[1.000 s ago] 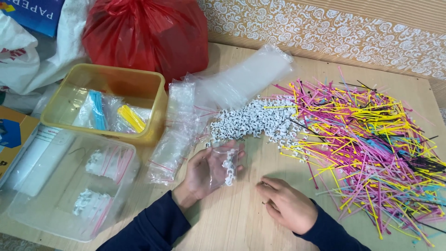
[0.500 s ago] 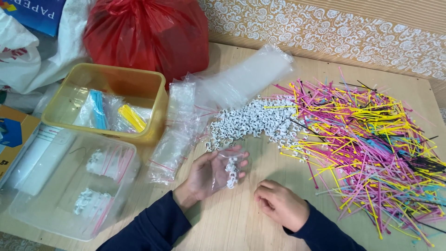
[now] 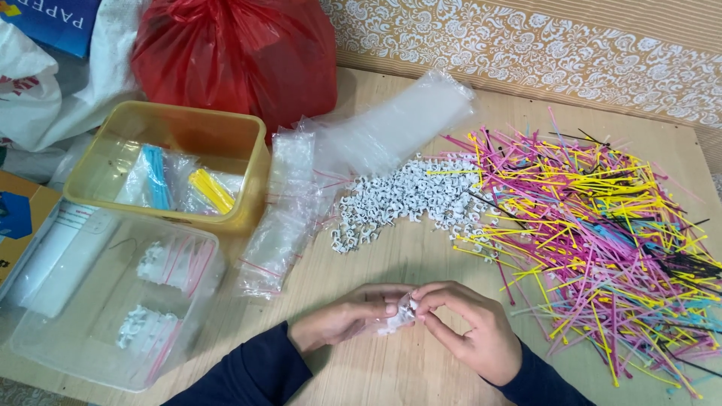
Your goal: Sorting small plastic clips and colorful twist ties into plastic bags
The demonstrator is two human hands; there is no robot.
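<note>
My left hand [image 3: 342, 319] and my right hand [image 3: 470, 331] meet near the table's front edge. Together they pinch a small clear zip bag [image 3: 397, 317] with white cable clips inside. The fingertips of both hands press on the bag's top edge. Just beyond the hands lies a loose pile of white cable clips [image 3: 398, 199]. To the right spreads a big heap of coloured cable ties [image 3: 602, 225] in pink, yellow, black and blue.
A stack of empty clear zip bags [image 3: 282, 203] lies left of the clips. A yellow tub [image 3: 169, 162] holds bagged ties. A clear box [image 3: 113, 301] at the front left holds filled clip bags. A red plastic bag [image 3: 233, 56] sits behind.
My left hand was open flat with the small bag on its palm. Both hands have come together and now pinch the bag's top between them.
</note>
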